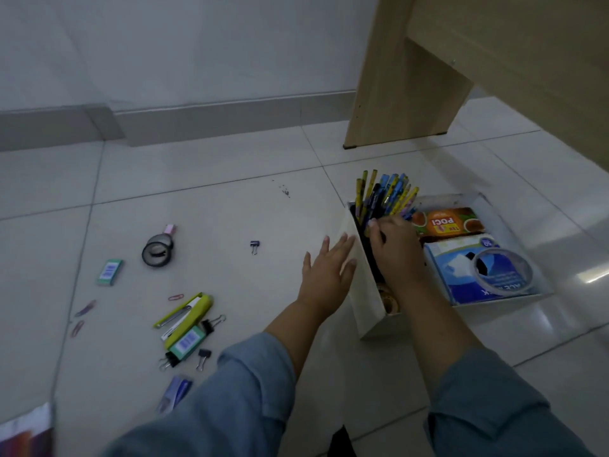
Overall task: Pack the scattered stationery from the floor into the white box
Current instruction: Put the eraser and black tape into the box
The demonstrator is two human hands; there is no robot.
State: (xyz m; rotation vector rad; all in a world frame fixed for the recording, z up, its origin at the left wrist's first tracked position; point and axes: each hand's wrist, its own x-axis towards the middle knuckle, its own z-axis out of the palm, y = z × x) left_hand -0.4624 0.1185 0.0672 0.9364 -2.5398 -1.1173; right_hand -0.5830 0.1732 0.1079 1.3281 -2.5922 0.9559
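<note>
The left hand (324, 270) lies open with straight fingers flat against the outer wall of the white box (362, 291), on its 9 o'clock side, while the right hand (393, 245) reaches inside and curls its fingers round the bundle of pens and pencils (385, 196) standing at the box's 11 o'clock corner. A tea box (451, 222) and a clear tape roll (502, 272) sit in the box toward 3 o'clock. Out on the floor (230, 209) toward 9 o'clock lie a small binder clip (254, 247), black tape rolls (157, 250), a green staple box (110, 272) and a yellow-green stapler (188, 316).
</note>
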